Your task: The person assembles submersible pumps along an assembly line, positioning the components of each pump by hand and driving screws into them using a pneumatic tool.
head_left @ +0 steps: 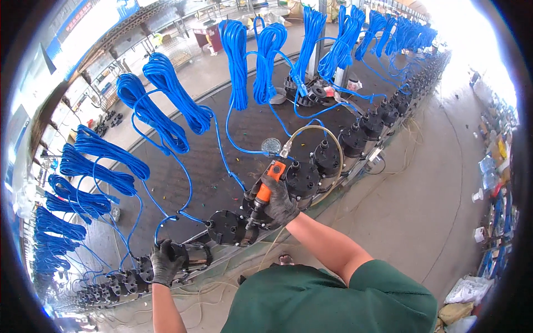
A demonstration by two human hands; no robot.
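My right hand (279,204), in a dark work glove, grips an orange and black air screwdriver (276,168). The tool's dark tip points down toward the rim of a black round housing (226,226); whether it touches a screw is too small to tell. From the tool's other end a pale air hose (340,161) loops to the right. My gloved left hand (165,263) has its fingers bent around the end of another black cylindrical housing (197,254), lying to the left. A blue cable runs from beside that hand to the coiled bundles.
Blue cable coils (169,94) hang in a long row along the far side of the dark bench (222,161). More black housings (353,139) line its near edge. A small round metal dish (271,146) sits on it. Boxes, bags and loose goods (491,172) crowd the far right.
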